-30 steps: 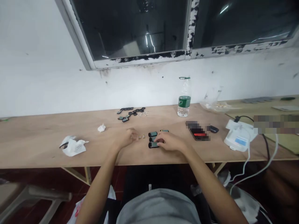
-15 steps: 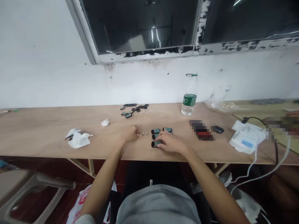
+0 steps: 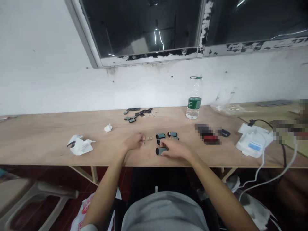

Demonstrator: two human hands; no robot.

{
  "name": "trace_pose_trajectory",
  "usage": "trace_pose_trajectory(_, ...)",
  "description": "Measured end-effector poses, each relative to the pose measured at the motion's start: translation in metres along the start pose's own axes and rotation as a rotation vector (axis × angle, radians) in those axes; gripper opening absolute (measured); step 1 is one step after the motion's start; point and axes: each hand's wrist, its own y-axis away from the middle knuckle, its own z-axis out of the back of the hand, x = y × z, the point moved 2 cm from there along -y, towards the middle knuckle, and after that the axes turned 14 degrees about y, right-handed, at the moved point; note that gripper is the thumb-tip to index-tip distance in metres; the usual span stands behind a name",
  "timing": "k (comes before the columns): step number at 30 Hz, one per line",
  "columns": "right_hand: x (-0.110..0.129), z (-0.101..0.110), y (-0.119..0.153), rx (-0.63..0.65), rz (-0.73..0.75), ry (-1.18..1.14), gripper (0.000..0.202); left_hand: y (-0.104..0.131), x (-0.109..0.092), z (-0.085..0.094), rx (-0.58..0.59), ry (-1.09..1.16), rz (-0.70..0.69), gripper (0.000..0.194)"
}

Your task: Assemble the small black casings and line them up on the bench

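My left hand [image 3: 135,141] rests low over the table, thumb and finger pinched on a tiny pale part [image 3: 144,141]. Just right of its fingertips lie two small light-coloured pieces [image 3: 149,138]. My right hand [image 3: 176,148] has its thumb and fingers closed on the right end of a small black case with a grey face [image 3: 159,151], the nearest of a little group. Behind it are similar black cases [image 3: 160,136], one of them [image 3: 172,134] with a yellowish end; the right fingers partly hide others.
Farther back lie more black cases [image 3: 132,120] and scattered small white bits [image 3: 151,115]. Crumpled tissues [image 3: 83,146] are at the left. To the right stand a water bottle [image 3: 193,107], a dark oval object [image 3: 225,132] and a white box with cables [image 3: 251,144].
My left hand has drawn slightly left from the two small pieces, and a tiny part now shows at its fingertips. My right fingers have closed further around the nearest case.
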Motion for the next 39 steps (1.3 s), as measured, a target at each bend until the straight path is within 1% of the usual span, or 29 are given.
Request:
trace_pose_trajectory(2,-0.005,0.003,0.001,-0.013,0.037,-0.14,0.019,0.004,-0.009,0.001,-0.006,0.073,-0.057,0.012)
trace_pose_trajectory(3,-0.008,0.006,0.001,-0.041,0.041,-0.2,0.018,0.008,-0.015,0.001,0.003,0.128,-0.088,0.014)
trace_pose_trajectory(5,-0.014,0.013,0.003,-0.134,-0.001,-0.29,0.018,0.015,-0.032,0.003,0.031,0.25,-0.155,0.022)
trace_pose_trajectory(7,-0.019,0.02,0.005,-0.226,-0.063,-0.342,0.024,0.023,-0.051,0.004,0.048,0.303,-0.227,0.028)
trace_pose_trajectory(9,-0.022,0.025,0.007,-0.279,-0.095,-0.377,0.029,0.027,-0.069,0.005,-0.003,0.322,-0.284,0.027)
trace_pose_trajectory(11,-0.023,0.028,0.008,-0.309,-0.112,-0.411,0.031,0.028,-0.082,0.004,-0.064,0.302,-0.325,0.024)
trace_pose_trajectory(14,-0.023,0.027,0.007,-0.321,-0.135,-0.48,0.032,0.026,-0.091,-0.002,-0.106,0.236,-0.358,0.02)
trace_pose_trajectory(16,-0.023,0.025,0.005,-0.319,-0.145,-0.517,0.034,0.023,-0.093,-0.005,-0.143,0.203,-0.385,0.019)
trace_pose_trajectory(18,-0.023,0.023,0.003,-0.317,-0.147,-0.544,0.035,0.021,-0.094,-0.007,-0.204,0.188,-0.412,0.02)
trace_pose_trajectory(21,-0.023,0.023,0.003,-0.313,-0.148,-0.602,0.036,0.02,-0.094,-0.007,-0.287,0.216,-0.426,0.018)
trace_pose_trajectory(24,-0.024,0.025,0.005,-0.31,-0.13,-0.673,0.038,0.019,-0.093,-0.009,-0.344,0.32,-0.409,0.018)
trace_pose_trajectory(27,-0.024,0.027,0.007,-0.292,-0.125,-0.693,0.039,0.014,-0.087,-0.014,-0.38,0.507,-0.336,0.02)
trace_pose_trajectory(29,-0.022,0.028,0.008,-0.255,-0.122,-0.682,0.041,0.009,-0.08,-0.02,-0.333,0.701,-0.241,0.028)
trace_pose_trajectory(31,-0.021,0.027,0.008,-0.226,-0.108,-0.647,0.041,0.004,-0.074,-0.026,-0.238,0.876,-0.144,0.037)
trace_pose_trajectory(33,-0.019,0.026,0.007,-0.219,-0.101,-0.595,0.04,0.002,-0.07,-0.028,-0.168,0.952,-0.091,0.043)
trace_pose_trajectory(35,-0.019,0.022,0.005,-0.199,-0.099,-0.557,0.037,0.001,-0.069,-0.028,-0.12,0.92,-0.091,0.045)
trace_pose_trajectory(37,-0.018,0.016,0.001,-0.148,-0.086,-0.535,0.032,0.002,-0.068,-0.025,-0.068,0.807,-0.112,0.044)
trace_pose_trajectory(39,-0.018,0.009,-0.002,-0.098,-0.08,-0.488,0.024,0.001,-0.064,-0.022,-0.065,0.669,-0.128,0.037)
